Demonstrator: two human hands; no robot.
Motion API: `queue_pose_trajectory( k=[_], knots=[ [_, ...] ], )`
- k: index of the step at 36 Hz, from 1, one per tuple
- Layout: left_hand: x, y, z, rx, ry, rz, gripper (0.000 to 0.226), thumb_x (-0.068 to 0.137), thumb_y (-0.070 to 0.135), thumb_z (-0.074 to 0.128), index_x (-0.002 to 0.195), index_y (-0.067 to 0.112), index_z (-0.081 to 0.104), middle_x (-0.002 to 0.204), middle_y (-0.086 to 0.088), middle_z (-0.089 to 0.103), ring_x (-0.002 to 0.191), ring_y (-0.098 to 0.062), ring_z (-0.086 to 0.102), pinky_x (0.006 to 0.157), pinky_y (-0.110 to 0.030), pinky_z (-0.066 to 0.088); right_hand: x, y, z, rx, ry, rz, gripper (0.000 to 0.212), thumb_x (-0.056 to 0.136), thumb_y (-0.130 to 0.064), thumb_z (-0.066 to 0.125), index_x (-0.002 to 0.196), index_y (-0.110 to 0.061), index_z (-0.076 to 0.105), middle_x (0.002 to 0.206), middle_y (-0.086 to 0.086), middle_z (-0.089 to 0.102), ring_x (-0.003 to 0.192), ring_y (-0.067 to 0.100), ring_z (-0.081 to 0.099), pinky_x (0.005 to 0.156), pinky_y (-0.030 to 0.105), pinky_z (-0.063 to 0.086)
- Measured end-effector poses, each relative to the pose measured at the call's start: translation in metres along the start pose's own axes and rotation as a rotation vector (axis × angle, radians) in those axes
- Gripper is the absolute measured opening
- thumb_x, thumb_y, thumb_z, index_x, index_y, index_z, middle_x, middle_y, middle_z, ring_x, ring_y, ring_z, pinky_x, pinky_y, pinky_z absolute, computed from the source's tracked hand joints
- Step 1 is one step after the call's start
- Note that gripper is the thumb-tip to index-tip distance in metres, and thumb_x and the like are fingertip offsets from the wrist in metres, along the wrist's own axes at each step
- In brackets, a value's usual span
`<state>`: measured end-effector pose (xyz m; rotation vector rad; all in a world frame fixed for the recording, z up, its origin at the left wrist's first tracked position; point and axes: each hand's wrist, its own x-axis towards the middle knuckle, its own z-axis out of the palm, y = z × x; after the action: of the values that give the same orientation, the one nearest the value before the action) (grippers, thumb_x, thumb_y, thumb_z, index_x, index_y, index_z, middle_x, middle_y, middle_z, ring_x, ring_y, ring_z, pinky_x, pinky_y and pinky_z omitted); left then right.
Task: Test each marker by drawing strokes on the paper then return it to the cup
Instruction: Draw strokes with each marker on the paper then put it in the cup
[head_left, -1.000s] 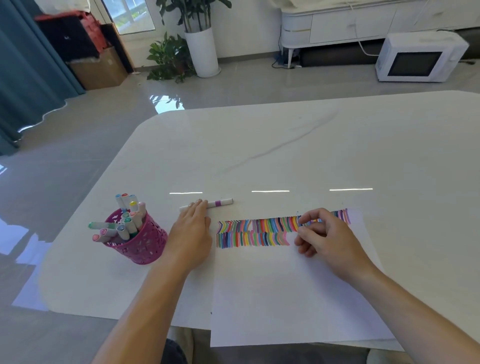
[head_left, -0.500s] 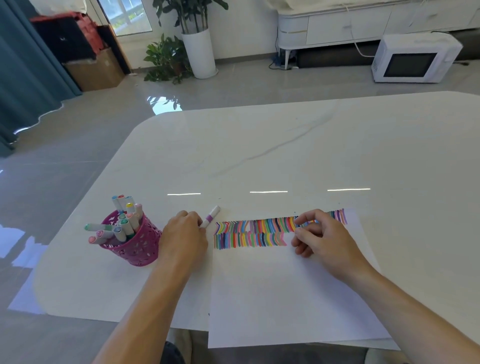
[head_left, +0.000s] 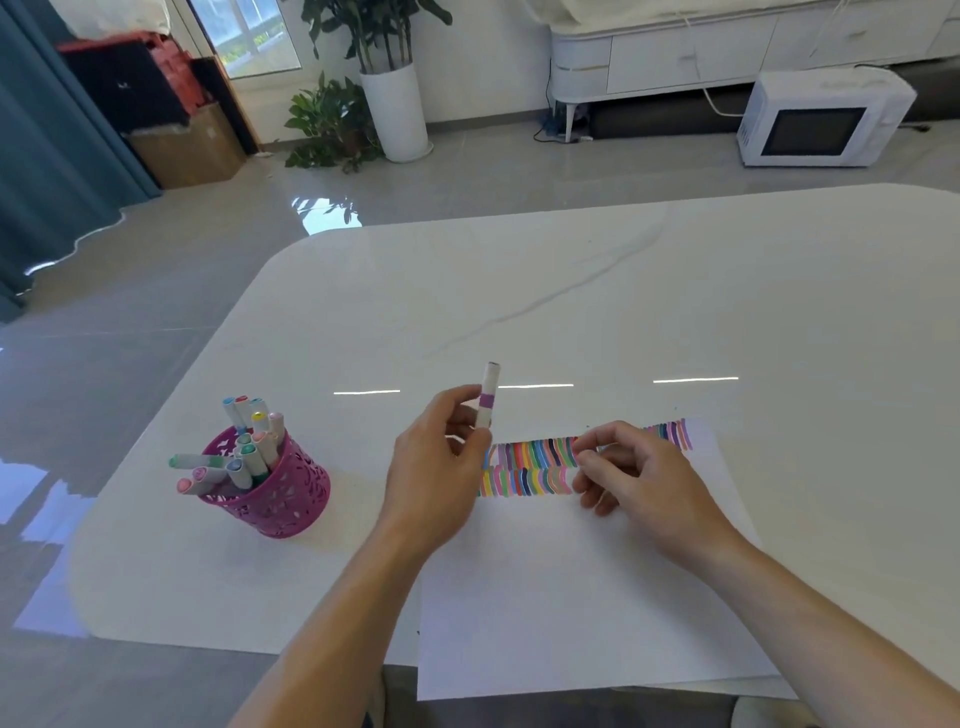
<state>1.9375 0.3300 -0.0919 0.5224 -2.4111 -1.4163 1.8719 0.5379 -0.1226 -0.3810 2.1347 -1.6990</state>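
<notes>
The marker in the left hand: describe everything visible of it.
The slim white marker with a purple band, plastic by its look, stands almost upright above the white table. The left hand pinches its lower part in a fingertip grip, hiding the bottom end. Its top end is flat and darker. It is near the far-left corner of the white paper sheet. Nothing else touches it.

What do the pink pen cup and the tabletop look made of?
Magenta perforated pen cup: probably moulded plastic, matte, with cut-out lattice walls; possibly painted metal. White tabletop: glossy stone or marble-look slab, shown by grey veins and sharp light reflections.
</notes>
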Motion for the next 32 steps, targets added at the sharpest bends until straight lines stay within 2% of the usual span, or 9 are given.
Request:
queue_pose_trajectory(
  k=[5, 8, 12, 18, 21, 23, 26, 29, 32],
  knots=[
    [-0.008, 0.012, 0.015, -0.201, -0.127, -0.034, 0.07, 0.09, 0.004, 0.065, 0.14, 0.049, 0.044, 0.101, 0.003, 0.066, 0.087, -0.016, 0.069, 0.071, -0.029, 0.06, -0.004, -0.004, 0.005, -0.039, -0.062, -0.073, 0.015, 0.097, -0.02, 0.069, 0.105, -0.032, 0.071, 0.089, -0.002, 0.077, 0.085, 0.015, 0.074, 0.074, 0.029, 0.059],
    [-0.012, 0.018, 0.024, -0.272, -0.172, -0.018, 0.079, 0.087, 0.002, 0.067, 0.139, 0.056, 0.042, 0.1, 0.002, 0.063, 0.082, -0.014, 0.07, 0.074, -0.029, 0.06, -0.006, -0.005, 0.005, -0.04, -0.134, -0.06, 0.026, 0.094, -0.028, 0.075, 0.116, -0.036, 0.066, 0.093, -0.007, 0.076, 0.088, 0.013, 0.074, 0.085, 0.03, 0.057],
    [-0.016, 0.02, 0.035, -0.254, -0.182, -0.005, 0.057, 0.088, 0.005, 0.068, 0.125, 0.048, 0.055, 0.096, 0.001, 0.063, 0.08, -0.011, 0.072, 0.071, -0.025, 0.059, -0.01, -0.006, 0.004, -0.1, -0.179, -0.07, 0.03, 0.096, -0.037, 0.071, 0.123, -0.035, 0.059, 0.091, -0.005, 0.076, 0.085, 0.014, 0.075, 0.088, 0.035, 0.059],
    [-0.016, 0.015, 0.04, -0.187, -0.199, -0.02, 0.021, 0.095, 0.014, 0.064, 0.107, 0.03, 0.061, 0.081, 0.004, 0.072, 0.078, -0.011, 0.073, 0.074, -0.024, 0.058, -0.01, -0.004, -0.004, -0.234, -0.151, -0.073, 0.019, 0.101, -0.033, 0.062, 0.117, -0.042, 0.06, 0.085, -0.008, 0.073, 0.073, 0.01, 0.07, 0.071, 0.032, 0.055],
    [-0.016, 0.011, 0.038, -0.06, -0.228, 0.005, 0.017, 0.095, 0.015, 0.062, 0.101, 0.031, 0.065, 0.085, 0.01, 0.073, 0.08, -0.008, 0.071, 0.078, -0.033, 0.06, -0.01, -0.004, -0.006, -0.262, -0.126, -0.063, 0.017, 0.099, -0.029, 0.061, 0.11, -0.042, 0.062, 0.083, -0.003, 0.071, 0.074, 0.021, 0.066, 0.071, 0.039, 0.054],
    [-0.018, 0.01, 0.037, 0.052, -0.26, 0.056, 0.015, 0.096, 0.019, 0.06, 0.099, 0.033, 0.066, 0.087, 0.015, 0.072, 0.083, -0.003, 0.069, 0.08, -0.033, 0.059, -0.008, -0.002, -0.006, -0.274, -0.11, -0.074, 0.013, 0.097, -0.031, 0.063, 0.105, -0.041, 0.064, 0.079, -0.005, 0.068, 0.067, 0.016, 0.061, 0.063, 0.032, 0.05],
    [-0.021, 0.009, 0.037, 0.243, -0.295, 0.18, 0.016, 0.099, 0.026, 0.056, 0.101, 0.036, 0.067, 0.09, 0.022, 0.069, 0.089, 0.002, 0.063, 0.08, -0.023, 0.052, -0.007, 0.0, -0.006, -0.321, -0.092, -0.089, 0.004, 0.095, -0.04, 0.068, 0.098, -0.038, 0.066, 0.072, -0.013, 0.063, 0.058, 0.003, 0.052, 0.056, 0.018, 0.041],
    [-0.023, 0.008, 0.036, 0.406, -0.345, 0.269, 0.021, 0.103, 0.029, 0.049, 0.113, 0.033, 0.067, 0.102, 0.019, 0.065, 0.097, 0.0, 0.054, 0.082, -0.009, 0.038, -0.007, 0.002, -0.008, -0.398, -0.087, -0.094, 0.013, 0.093, -0.049, 0.069, 0.092, -0.035, 0.066, 0.069, -0.02, 0.062, 0.057, 0.003, 0.053, 0.057, 0.02, 0.042],
    [-0.024, 0.006, 0.035, 0.466, -0.402, 0.281, 0.026, 0.106, 0.031, 0.043, 0.121, 0.03, 0.064, 0.111, 0.015, 0.061, 0.104, -0.004, 0.051, 0.085, -0.014, 0.036, -0.008, 0.003, -0.008, -0.505, -0.072, -0.093, 0.019, 0.092, -0.055, 0.067, 0.09, -0.036, 0.067, 0.072, -0.016, 0.067, 0.063, 0.005, 0.059, 0.063, 0.027, 0.049]
  ],
)
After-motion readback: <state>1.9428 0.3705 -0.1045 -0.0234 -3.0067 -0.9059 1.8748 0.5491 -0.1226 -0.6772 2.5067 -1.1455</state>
